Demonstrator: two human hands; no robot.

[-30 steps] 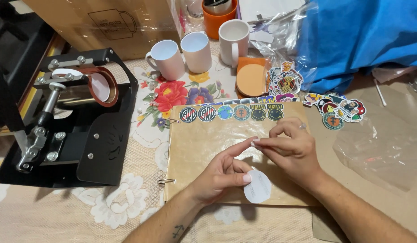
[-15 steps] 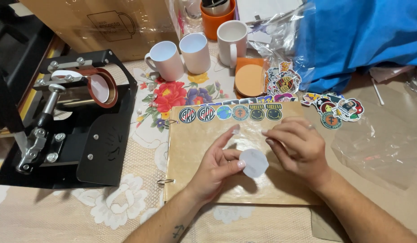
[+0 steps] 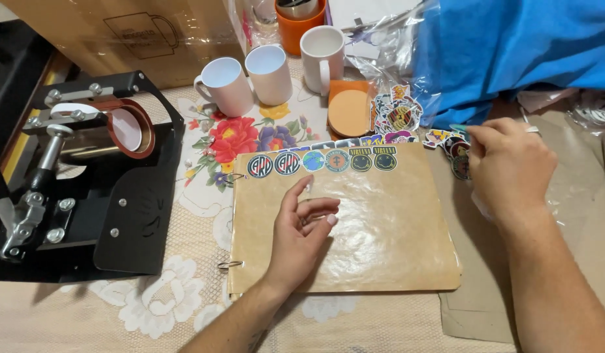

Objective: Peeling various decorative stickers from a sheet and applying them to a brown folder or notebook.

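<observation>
A brown paper-covered album point(image 3: 381, 229) with ring binding lies in front of me. A row of round stickers point(image 3: 322, 161) runs along its top edge. My left hand point(image 3: 302, 232) rests on the cover, fingers loosely apart, holding nothing. Off the album's upper right corner, my right hand point(image 3: 508, 163) reaches over a loose pile of stickers point(image 3: 456, 147), with its fingertips on them. Whether it pinches one is hidden by the hand.
A black mug heat press point(image 3: 80, 176) stands at the left. Three white mugs point(image 3: 270, 72) and an orange cup point(image 3: 299, 19) stand at the back, with orange round pads point(image 3: 348, 111) beside them. Blue cloth in plastic point(image 3: 511, 52) lies at the right, a cardboard box point(image 3: 132, 33) behind.
Both hands were together over the album handling a white sticker backing. Now the right hand has moved right to the sticker pile and the left lies on the cover; the backing is gone.
</observation>
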